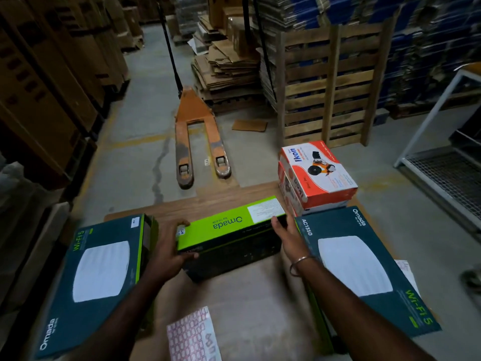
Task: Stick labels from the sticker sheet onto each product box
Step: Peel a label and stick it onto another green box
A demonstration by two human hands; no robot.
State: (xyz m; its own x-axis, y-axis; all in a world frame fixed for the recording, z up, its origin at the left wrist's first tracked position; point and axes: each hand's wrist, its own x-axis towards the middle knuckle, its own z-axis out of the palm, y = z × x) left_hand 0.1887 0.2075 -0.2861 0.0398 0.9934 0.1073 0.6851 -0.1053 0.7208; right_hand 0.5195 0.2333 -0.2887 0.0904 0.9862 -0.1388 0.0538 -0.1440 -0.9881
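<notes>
Warehouse floor, work surface in the foreground: I hold a green-and-black Omada box on its edge between both hands, its lime-green face turned up. My left hand grips the box's left end, thumb curled over the dark near face and fingers wrapped round the end, beside a small white label near that corner. My right hand presses against the right end with fingers fairly straight — a metal bangle sits on that wrist.

The sticker sheet, pinkish with rows of small labels, lies flat on the brown table just in front of me, between my forearms and apart from the box. A flat teal Omada box lies to my left, another teal Omada box to my right, each printed with Wi-Fi 5. Behind the right one stand stacked red-and-white Ikon boxes.

Beyond the table — an orange pallet jack on the concrete floor, flattened cardboard piled behind it, and a wooden pallet standing upright.
</notes>
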